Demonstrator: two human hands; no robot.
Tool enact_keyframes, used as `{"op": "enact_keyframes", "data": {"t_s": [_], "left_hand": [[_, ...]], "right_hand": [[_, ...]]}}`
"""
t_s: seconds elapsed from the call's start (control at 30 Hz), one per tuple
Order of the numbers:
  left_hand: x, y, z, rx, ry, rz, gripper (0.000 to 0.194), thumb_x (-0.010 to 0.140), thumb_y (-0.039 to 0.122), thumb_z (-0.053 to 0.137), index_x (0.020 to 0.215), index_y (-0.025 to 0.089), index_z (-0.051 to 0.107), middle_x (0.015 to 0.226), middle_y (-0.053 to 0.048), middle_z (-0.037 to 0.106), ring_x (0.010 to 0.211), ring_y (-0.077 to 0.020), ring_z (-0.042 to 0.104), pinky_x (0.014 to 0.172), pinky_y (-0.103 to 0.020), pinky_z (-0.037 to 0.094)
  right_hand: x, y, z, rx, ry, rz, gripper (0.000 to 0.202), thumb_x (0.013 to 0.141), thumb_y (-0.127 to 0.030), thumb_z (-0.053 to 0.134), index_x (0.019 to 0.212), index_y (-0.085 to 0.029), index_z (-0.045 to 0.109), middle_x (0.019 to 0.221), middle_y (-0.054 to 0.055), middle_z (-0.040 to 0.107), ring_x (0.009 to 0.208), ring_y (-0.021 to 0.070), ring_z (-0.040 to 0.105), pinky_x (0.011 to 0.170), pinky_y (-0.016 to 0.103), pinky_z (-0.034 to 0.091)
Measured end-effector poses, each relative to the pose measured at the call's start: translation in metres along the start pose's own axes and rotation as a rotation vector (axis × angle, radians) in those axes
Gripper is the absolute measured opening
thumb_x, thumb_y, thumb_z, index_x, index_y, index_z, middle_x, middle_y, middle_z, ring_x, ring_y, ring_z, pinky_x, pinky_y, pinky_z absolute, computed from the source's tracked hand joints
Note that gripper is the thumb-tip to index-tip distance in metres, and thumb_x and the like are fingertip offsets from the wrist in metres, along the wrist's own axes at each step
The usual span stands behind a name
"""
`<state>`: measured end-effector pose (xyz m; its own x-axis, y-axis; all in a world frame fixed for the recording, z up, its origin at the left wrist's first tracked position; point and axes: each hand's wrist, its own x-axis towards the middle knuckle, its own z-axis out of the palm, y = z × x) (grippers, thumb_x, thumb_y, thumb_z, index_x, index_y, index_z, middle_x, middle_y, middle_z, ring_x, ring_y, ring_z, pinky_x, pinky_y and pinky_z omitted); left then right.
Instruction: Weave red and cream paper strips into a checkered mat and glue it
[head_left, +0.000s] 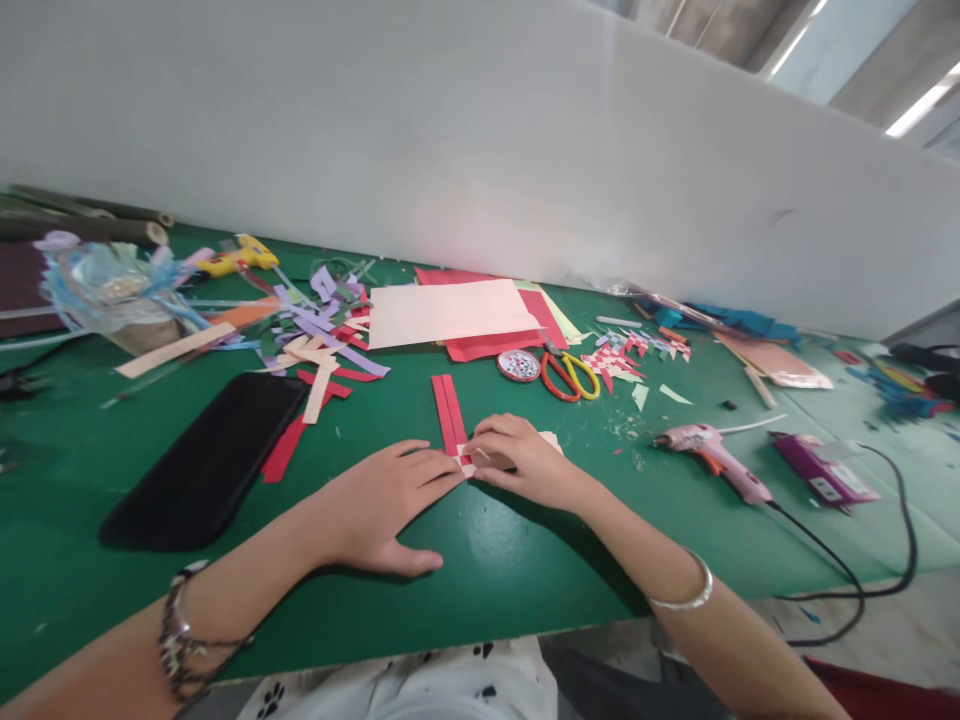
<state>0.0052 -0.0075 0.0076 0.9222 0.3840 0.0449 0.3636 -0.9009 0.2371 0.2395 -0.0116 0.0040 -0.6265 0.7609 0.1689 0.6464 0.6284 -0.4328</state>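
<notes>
Pressing flat on the green table (525,560), the left hand (382,505) lies palm down with fingers extended and released; its fingertips (442,472) touch the near end of the woven paper piece (466,458). The right hand (525,462) sits at 3 o'clock from that piece, fingers curled over it and pinching its edge; how much of the weave it covers cannot be told.

Position of the work: the woven paper piece lies between the two hands, just below the table centre. Two red strips (448,410) run from it toward 12 o'clock, side by side and touching.

Surrounding items:
- Black phone (210,460), face down or dark, at 9 o'clock from the left hand, well apart from it
- Loose red strip (286,448) touching the phone's right edge
- Scissors with orange and yellow handles (570,377) at 1 o'clock from the right hand
- Round tin of small eyes (518,365) just beside the scissors, at their 9 o'clock
- Pink sheet (450,312) lying on a red sheet (487,345) at 12 o'clock
- Pink glue gun (712,455) at 3 o'clock, its cord trailing off the table edge
- Yellow glue gun (238,256) and a heap of lilac and cream offcuts (322,335) at 10 o'clock

A bracelet shows on each wrist
</notes>
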Motion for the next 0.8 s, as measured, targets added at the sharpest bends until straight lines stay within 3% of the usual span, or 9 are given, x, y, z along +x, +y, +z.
{"op": "enact_keyframes", "data": {"t_s": [0.17,0.4,0.57,0.8], "left_hand": [[0.000,0.000,-0.001,-0.003,-0.006,-0.010,0.069,0.075,0.056,0.053,0.132,0.019,0.041,0.132,-0.009,0.048,0.118,-0.0281,0.044,0.106,-0.041,0.021],[-0.001,-0.001,0.000,-0.027,0.030,-0.012,0.066,0.076,0.059,0.052,0.131,0.023,0.043,0.131,-0.007,0.048,0.120,-0.0285,0.043,0.107,-0.044,0.018],[-0.001,-0.003,-0.002,-0.043,0.000,-0.008,0.067,0.077,0.057,0.052,0.133,0.023,0.040,0.138,-0.007,0.041,0.123,-0.0266,0.039,0.109,-0.044,0.014],[-0.002,-0.007,-0.006,-0.073,0.002,0.015,0.062,0.076,0.053,0.056,0.129,0.025,0.044,0.135,-0.005,0.044,0.123,-0.0256,0.041,0.110,-0.044,0.011]], "right_hand": [[0.001,0.003,0.005,-0.001,0.014,0.012,0.026,0.078,-0.024,0.061,0.104,-0.022,0.058,0.102,0.005,0.056,0.096,0.0173,0.050,0.091,0.036,0.035],[0.002,0.006,0.010,0.012,0.032,0.047,0.022,0.080,-0.014,0.054,0.102,-0.021,0.057,0.100,0.005,0.056,0.090,0.0163,0.051,0.083,0.034,0.039],[0.002,0.006,0.007,0.030,0.044,0.047,0.022,0.080,-0.014,0.054,0.101,-0.019,0.056,0.098,0.007,0.056,0.089,0.0168,0.051,0.081,0.033,0.042],[-0.004,0.016,-0.021,0.081,0.278,0.100,0.020,0.084,-0.020,0.045,0.101,-0.021,0.056,0.098,0.007,0.056,0.096,0.0184,0.053,0.085,0.036,0.044]]}}
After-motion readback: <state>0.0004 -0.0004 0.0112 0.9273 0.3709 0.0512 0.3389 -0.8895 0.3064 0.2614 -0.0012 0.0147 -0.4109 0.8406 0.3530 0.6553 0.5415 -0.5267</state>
